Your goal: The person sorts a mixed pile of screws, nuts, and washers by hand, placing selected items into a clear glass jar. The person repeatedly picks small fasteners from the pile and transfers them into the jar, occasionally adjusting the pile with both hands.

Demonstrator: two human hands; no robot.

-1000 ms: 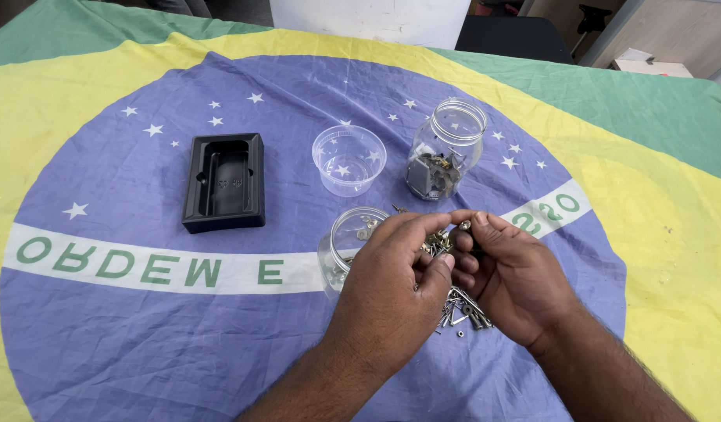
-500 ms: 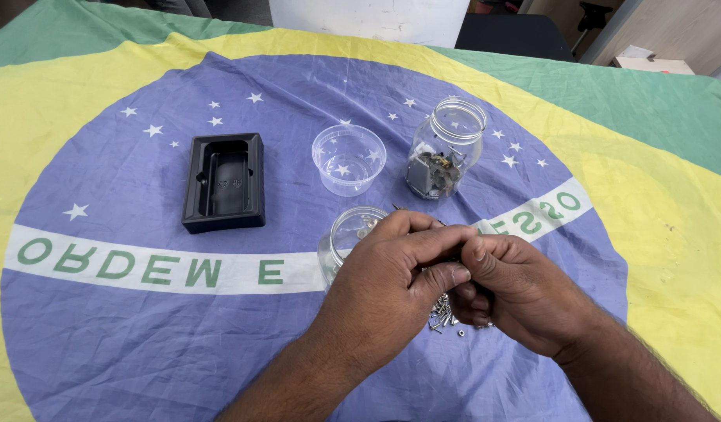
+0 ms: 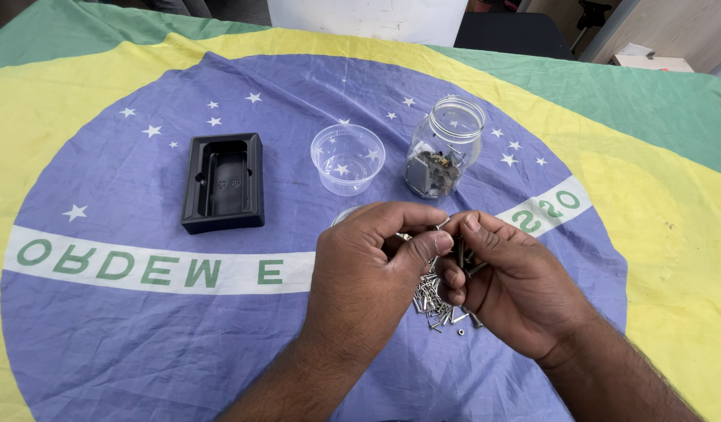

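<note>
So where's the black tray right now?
In the head view, the black tray lies on the flag cloth, far left of the clear cup and glass jar.

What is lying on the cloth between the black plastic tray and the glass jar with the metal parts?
In the head view, an empty clear plastic cup stands between the black plastic tray and the glass jar.

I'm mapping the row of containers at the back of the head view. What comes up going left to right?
Black plastic tray → clear plastic cup → glass jar of metal hardware.
</note>
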